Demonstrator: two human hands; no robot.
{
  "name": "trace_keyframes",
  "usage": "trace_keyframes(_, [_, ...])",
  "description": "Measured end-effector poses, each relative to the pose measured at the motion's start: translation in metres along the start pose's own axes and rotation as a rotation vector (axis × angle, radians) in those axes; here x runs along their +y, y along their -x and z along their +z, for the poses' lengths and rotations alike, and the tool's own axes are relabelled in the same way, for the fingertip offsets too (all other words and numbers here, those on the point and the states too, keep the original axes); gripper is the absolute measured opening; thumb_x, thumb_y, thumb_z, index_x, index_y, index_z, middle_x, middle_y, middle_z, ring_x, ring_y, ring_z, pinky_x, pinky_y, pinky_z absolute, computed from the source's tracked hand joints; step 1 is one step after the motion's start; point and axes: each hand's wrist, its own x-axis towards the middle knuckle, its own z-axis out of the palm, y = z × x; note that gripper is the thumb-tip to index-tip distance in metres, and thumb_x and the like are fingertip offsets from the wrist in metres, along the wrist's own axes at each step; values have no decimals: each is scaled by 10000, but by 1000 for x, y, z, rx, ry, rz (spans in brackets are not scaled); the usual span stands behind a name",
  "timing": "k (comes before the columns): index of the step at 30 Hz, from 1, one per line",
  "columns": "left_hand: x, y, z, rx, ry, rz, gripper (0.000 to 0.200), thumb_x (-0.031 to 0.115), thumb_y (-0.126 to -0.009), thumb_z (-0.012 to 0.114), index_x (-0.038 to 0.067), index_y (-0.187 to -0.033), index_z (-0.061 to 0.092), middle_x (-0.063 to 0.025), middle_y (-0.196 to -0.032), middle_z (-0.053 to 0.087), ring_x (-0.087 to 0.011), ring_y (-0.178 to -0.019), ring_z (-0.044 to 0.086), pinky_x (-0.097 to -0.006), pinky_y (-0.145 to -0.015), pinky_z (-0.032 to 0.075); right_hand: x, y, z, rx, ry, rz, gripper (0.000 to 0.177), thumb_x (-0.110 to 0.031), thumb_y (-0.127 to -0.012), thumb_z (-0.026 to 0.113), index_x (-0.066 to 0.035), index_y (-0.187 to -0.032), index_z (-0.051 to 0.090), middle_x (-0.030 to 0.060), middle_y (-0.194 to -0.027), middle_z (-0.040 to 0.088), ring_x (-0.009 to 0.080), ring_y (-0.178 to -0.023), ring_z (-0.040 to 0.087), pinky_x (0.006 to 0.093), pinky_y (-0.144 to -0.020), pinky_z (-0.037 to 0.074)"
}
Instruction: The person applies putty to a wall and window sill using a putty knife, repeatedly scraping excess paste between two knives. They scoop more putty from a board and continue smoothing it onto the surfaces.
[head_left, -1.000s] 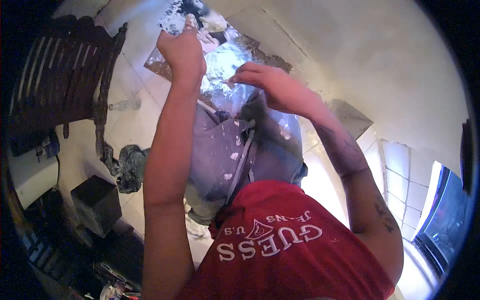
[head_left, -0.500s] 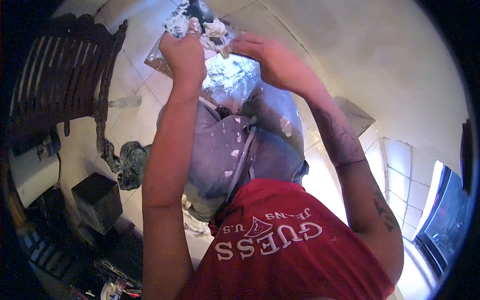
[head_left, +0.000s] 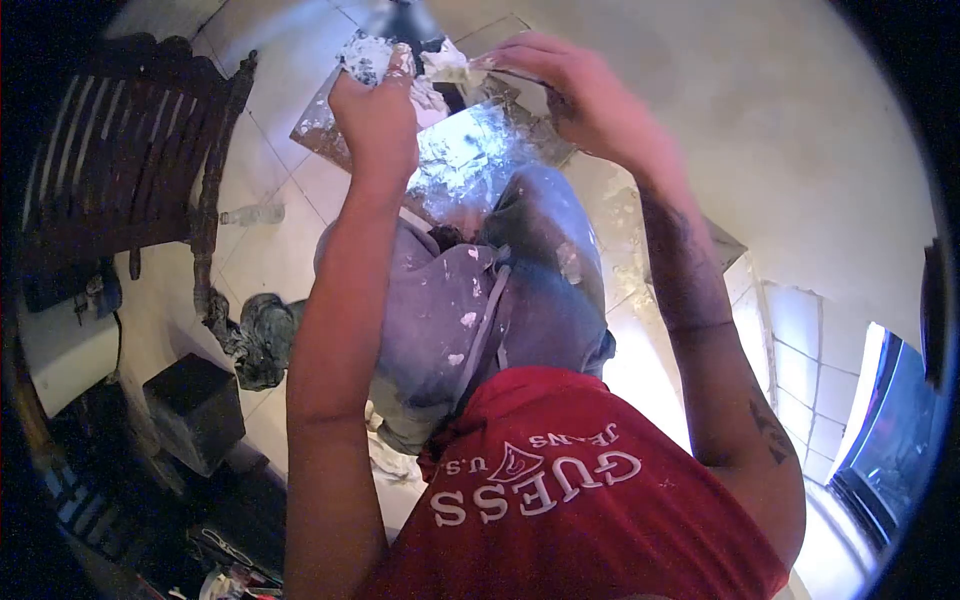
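My left hand [head_left: 380, 110] is closed around the edge of a dark object smeared with white paste [head_left: 368, 56], thumb on top. White paste [head_left: 443, 62] also clings beside it, between my two hands. My right hand [head_left: 560, 72] reaches in from the right, its fingers bent together near that paste; what they hold is too small and blurred to name. Below both hands a board [head_left: 455, 165] lies in front of my knees, streaked with white and brightly lit.
A dark slatted wooden chair [head_left: 130, 150] is at the left, with a clear bottle [head_left: 252, 214] on the tiles beside it. A crumpled dark bag [head_left: 265, 330] and a black box [head_left: 195, 410] are at lower left. A screen [head_left: 895, 430] is at the right.
My right hand has moved up and to the right, away from the board. The paste-covered object in my left hand has shifted slightly to the right and down.
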Motion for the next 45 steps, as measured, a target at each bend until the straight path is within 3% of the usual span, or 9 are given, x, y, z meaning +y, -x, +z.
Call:
trace_keyframes(11, [1,-10,2,59,182,13,243,-109,-719,528,-38,-951,528,-102,-897,579,-167,-736,573,-306,-673,475,15,41,30,-379,-204,-47,514,108,-556,491,-28,-1049,540,139,-1059,552,322,-1025,507,364,-902,402])
trace_keyframes(15, [4,-2,-8,-111,212,-271,237,-43,-751,528,-34,-988,516,-118,-922,578,-230,-794,594,-347,-703,491,36,62,-1,127,-584,118,560,95,-570,506,-38,-1114,491,116,-1153,514,251,-1134,443,331,-982,306])
trace_keyframes(18, [-4,-2,-4,-234,512,-646,248,104,-847,494,-29,-1056,502,-143,-970,595,-288,-843,598,-404,-769,476,15,51,3,325,-565,163,565,62,-609,554,-52,-1154,456,103,-1172,492,238,-1131,440,329,-978,308])
trace_keyframes(22, [-17,-4,-5,-389,536,-732,269,141,-860,465,-23,-1072,484,-163,-1012,567,-286,-903,581,-429,-826,471,2,41,34,350,-422,104,572,26,-629,608,-69,-1165,435,141,-1142,443,304,-1104,425,341,-950,326])
trace_keyframes(27, [-20,-2,-14,-275,448,-738,221,33,-807,469,-89,-985,518,-172,-938,567,-298,-861,586,-415,-779,487,13,56,56,215,-261,127,519,5,-634,587,-56,-1130,448,154,-1124,437,336,-1080,423,370,-942,343])
trace_keyframes(30, [-17,-12,-10,-268,493,-718,203,25,-803,475,-91,-963,521,-176,-927,565,-291,-830,593,-411,-755,496,53,89,67,-84,-125,143,529,2,-639,591,-51,-1143,440,152,-1118,448,321,-1093,425,361,-946,345])
trace_keyframes(35, [-7,-5,-1,-172,340,-525,177,-21,-749,542,-82,-914,527,-145,-854,575,-263,-739,601,-401,-632,507,37,77,25,205,-327,275,514,30,-632,582,-85,-1123,483,143,-1085,500,316,-1040,485,370,-902,387])
trace_keyframes(41, [-7,2,9,-155,127,-250,178,-81,-728,556,-63,-903,534,-120,-833,587,-213,-719,595,-349,-595,498,-12,42,14,29,3,141,472,58,-641,533,-62,-1095,494,136,-1087,507,344,-1027,479,391,-867,404])
trace_keyframes(45, [3,9,12,-55,116,-283,182,-86,-724,570,-59,-901,537,-118,-820,597,-195,-702,588,-320,-592,484,-11,43,42,41,46,49,445,66,-631,513,-44,-1062,509,126,-1049,518,324,-985,497,390,-836,416])
